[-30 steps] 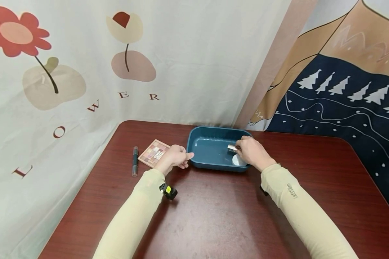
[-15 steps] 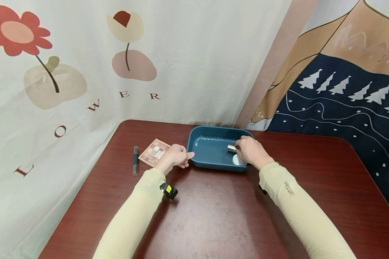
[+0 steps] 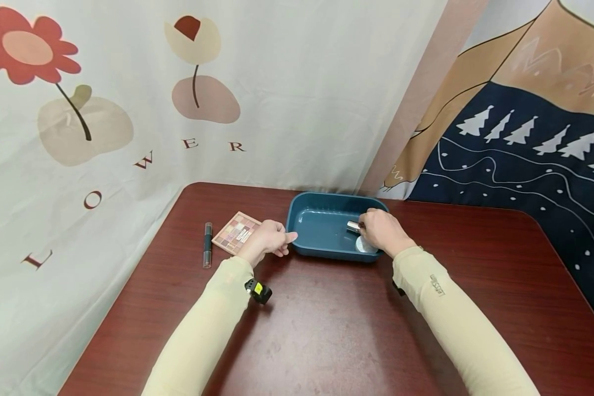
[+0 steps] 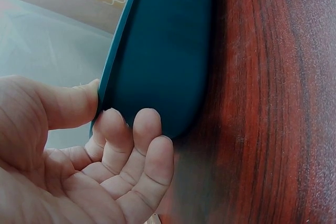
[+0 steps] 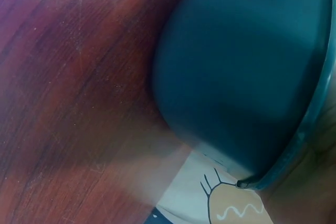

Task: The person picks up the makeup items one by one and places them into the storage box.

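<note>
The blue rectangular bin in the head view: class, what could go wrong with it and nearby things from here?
The glossy blue rectangular bin might slide or tip if the left hand, gripping its rim, pulls.
The shiny silver cylinder by the fingers of the right hand could knock the round white item.
The left hand overlaps the square pink palette there and may nudge it.

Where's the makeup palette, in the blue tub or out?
Out: the makeup palette lies on the table beside the blue tub, partly hidden by the left hand.
</note>
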Demonstrator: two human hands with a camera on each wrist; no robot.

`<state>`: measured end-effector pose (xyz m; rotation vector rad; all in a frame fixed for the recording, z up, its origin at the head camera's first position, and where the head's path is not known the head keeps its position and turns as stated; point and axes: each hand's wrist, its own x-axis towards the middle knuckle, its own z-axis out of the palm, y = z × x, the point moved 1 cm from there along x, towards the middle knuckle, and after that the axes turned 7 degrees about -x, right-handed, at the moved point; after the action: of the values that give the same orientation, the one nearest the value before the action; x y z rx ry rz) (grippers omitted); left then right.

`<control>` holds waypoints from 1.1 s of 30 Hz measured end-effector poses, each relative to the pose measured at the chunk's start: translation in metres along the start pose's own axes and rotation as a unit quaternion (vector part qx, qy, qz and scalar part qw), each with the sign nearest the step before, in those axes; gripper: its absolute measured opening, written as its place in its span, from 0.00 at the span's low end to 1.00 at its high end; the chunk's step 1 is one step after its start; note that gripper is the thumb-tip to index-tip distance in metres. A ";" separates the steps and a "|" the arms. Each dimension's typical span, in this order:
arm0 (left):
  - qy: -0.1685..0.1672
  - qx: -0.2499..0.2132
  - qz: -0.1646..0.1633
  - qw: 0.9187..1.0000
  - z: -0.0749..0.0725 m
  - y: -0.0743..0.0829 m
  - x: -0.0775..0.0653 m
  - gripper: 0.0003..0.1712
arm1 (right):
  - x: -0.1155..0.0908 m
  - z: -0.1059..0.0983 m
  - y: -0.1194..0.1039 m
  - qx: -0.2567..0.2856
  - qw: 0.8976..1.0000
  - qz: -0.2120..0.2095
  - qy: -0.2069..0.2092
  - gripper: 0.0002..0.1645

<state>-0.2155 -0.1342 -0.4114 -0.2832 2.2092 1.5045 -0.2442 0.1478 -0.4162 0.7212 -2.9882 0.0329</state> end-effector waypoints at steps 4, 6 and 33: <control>-0.002 -0.005 0.004 1.000 0.000 -0.002 0.002 0.22 | 0.002 0.000 -0.001 0.001 1.000 0.004 -0.005 0.05; -0.003 -0.006 0.005 1.000 0.000 -0.002 0.002 0.22 | 0.003 0.001 -0.001 0.004 1.000 0.006 -0.007 0.05; -0.001 0.001 0.001 1.000 0.000 -0.001 0.003 0.22 | 0.011 0.004 0.000 0.023 0.999 0.024 -0.038 0.05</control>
<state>-0.2174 -0.1342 -0.4138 -0.2785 2.2103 1.5027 -0.2543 0.1421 -0.4189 0.6690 -3.0869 0.0775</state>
